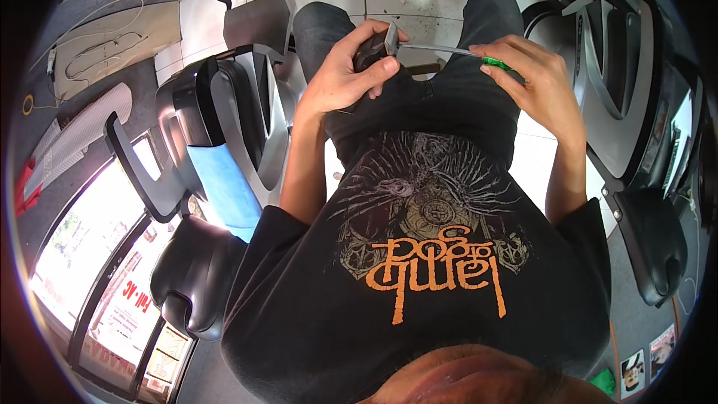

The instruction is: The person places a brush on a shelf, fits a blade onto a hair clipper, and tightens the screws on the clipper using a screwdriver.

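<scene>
My left hand (348, 67) is wrapped around a dark hair clipper (366, 51), its thumb and fingers on the body. The clipper's metal blade (393, 39) faces right, toward my other hand. In my right hand (535, 78) I grip a screwdriver by its green handle (495, 64), which the fingers partly cover. Its thin metal shaft (441, 49) points left, with the tip at or very near the blade end. Whether the tip touches the clipper I cannot tell. Both hands are above my lap, over the dark trousers (419, 108).
Black and grey barber-style chairs stand on the left (198, 108) and right (617, 97). A blue cloth (224, 183) hangs on the left chair. Dark scraps (419, 26) lie on the tiled floor between my knees. A cable (93, 60) rests on a board at far left.
</scene>
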### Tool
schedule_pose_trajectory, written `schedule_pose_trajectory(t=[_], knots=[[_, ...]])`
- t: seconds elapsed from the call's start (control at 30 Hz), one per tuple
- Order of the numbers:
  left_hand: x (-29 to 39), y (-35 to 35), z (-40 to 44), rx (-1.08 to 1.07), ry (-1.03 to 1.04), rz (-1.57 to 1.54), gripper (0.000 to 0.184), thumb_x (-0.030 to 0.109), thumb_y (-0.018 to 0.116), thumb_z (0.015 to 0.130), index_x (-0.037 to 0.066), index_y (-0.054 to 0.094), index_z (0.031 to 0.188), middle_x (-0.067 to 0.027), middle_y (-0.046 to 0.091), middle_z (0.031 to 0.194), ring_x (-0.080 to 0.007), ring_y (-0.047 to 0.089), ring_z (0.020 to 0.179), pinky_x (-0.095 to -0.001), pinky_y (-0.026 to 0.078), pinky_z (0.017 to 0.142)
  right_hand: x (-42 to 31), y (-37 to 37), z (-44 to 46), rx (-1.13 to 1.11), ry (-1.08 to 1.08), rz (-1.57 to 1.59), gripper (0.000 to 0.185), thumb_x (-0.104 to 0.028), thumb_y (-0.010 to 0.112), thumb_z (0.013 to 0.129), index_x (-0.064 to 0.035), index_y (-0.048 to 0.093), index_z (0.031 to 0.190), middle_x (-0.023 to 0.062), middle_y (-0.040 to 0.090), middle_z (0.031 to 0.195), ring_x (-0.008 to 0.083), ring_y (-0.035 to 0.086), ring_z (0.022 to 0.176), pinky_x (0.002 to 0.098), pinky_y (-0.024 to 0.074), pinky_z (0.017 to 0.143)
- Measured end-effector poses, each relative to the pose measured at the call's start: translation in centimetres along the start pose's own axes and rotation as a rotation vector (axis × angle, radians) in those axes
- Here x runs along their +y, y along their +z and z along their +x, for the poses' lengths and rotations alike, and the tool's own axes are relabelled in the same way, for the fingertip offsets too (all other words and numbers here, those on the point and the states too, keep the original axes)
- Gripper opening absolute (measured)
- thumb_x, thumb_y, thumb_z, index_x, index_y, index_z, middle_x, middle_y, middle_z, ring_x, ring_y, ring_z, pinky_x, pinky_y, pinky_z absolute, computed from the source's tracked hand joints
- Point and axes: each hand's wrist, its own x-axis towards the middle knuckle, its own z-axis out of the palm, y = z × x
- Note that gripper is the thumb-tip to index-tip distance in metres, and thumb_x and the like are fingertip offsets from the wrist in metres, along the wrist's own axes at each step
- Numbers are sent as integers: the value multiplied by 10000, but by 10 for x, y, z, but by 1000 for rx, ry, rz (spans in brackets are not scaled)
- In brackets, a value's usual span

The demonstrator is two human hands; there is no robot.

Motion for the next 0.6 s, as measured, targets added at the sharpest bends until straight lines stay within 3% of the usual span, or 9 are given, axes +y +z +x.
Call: schedule_pose_trajectory(t=[0.17,0.27,0.37,0.47,0.6], knots=[[8,2,-1,-42,-42,72,515,384,715,1014,-6,571,1319,3,561,783,-82,548,583,-238,442,556,-1,-7,2,18,-80,-67,225,-138,771,884,-119,779,1108,46,729,933,233,701,761,367,551,648],[12,2,-2,-64,-65,73,542,401,736,998,-4,572,1319,6,561,767,-77,536,575,-233,429,553,0,-9,-1,-40,-23,14,238,-127,775,864,-122,786,1102,45,726,928,231,693,757,367,554,649],[14,1,-1,-90,-73,40,570,415,766,973,-2,577,1313,5,560,756,-74,528,568,-230,422,551,-3,-12,4,79,-222,-192,281,-112,789,832,-136,794,1112,35,716,911,208,685,735,342,546,613],[20,-2,-1,-88,-76,16,586,420,793,948,2,586,1302,4,566,758,-70,523,569,-229,417,548,-10,-11,0,115,-272,-345,341,-106,804,794,-161,801,1131,24,701,885,181,671,703,318,524,554],[29,-1,-2,-60,-92,56,579,405,823,919,18,599,1287,3,589,778,-66,514,574,-230,413,543,-7,-2,-5,157,-259,-266,339,-146,812,823,-178,804,1159,8,679,847,160,644,639,313,496,502]])
